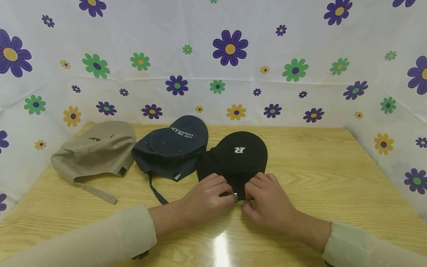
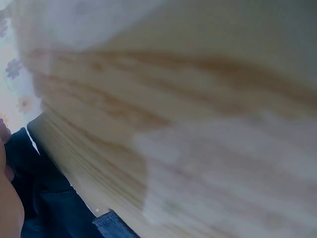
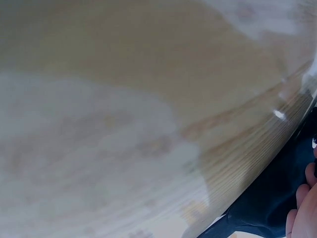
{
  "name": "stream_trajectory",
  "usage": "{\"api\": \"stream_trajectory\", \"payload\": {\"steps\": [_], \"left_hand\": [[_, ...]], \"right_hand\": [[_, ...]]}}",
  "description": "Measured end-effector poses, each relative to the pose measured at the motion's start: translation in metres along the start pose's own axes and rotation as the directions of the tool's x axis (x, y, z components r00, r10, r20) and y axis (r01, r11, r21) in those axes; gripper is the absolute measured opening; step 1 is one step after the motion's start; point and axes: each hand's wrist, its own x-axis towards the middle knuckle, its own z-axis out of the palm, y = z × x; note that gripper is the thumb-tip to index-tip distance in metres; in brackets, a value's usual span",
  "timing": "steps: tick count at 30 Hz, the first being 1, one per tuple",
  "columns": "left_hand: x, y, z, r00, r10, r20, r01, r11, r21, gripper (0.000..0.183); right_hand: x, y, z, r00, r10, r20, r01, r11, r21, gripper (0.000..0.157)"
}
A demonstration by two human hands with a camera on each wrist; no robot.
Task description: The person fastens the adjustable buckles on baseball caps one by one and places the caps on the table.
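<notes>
1. The black cap (image 1: 237, 163) lies on the table (image 1: 333, 167), just beyond the left hand (image 1: 211, 194) and right hand (image 1: 268, 200); its front-to-back axis points away from them, white letter (image 1: 239, 150) farther off;
2. the left hand, fingers curled, pinches the near edge beside the metal buckle (image 1: 235, 197);
3. the right hand, likewise curled, grips that edge's right side; neither is nearer.

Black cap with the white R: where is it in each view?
Head: black cap, just right of centre.
Left wrist: dark cloth at lower left; cannot tell if it is this cap.
Right wrist: black cap, lower right, cut by the edge.
Shared landmark: the wooden table.
</notes>
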Motion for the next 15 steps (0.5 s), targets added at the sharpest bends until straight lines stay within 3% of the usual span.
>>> {"api": "stream_trajectory", "payload": {"steps": [15], "left_hand": [[-0.0001, -0.001, 0.0004, 1.0, -0.007, -0.009, 0.007, 1.0, 0.01, 0.012]], "right_hand": [[0.0002, 0.0006, -0.0029, 0.999, 0.043, 0.022, -0.042, 0.999, -0.013, 0.023]]}}
